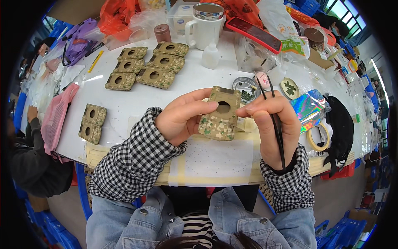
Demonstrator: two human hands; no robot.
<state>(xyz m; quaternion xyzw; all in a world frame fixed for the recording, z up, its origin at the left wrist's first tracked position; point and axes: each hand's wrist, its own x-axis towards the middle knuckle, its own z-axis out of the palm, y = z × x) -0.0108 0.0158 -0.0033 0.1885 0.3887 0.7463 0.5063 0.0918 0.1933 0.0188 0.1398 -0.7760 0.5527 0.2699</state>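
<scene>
My left hand [182,115] grips a camouflage-patterned plastic casing [217,124] with a round hole, held up over a white paper sheet [211,162]. Black tweezers [277,128] lie in my right hand [277,124], tips pointing up and away; its fingertips come right up to the casing's right edge. Whether those fingers also pinch something small, I cannot make out. Beyond the hands stand a clear round dish [245,89] of small dark green pieces and a pale dish [290,89] with more green bits. Two similar casings [92,120] lie at the left.
Several more casings [166,62] sit in rows at the back left. A white mug [204,31], a squeeze bottle [210,57] and a red-cased phone [253,35] are behind. Masking tape [318,137] and a black pouch [338,130] lie right. Another person's sleeve [39,166] shows far left.
</scene>
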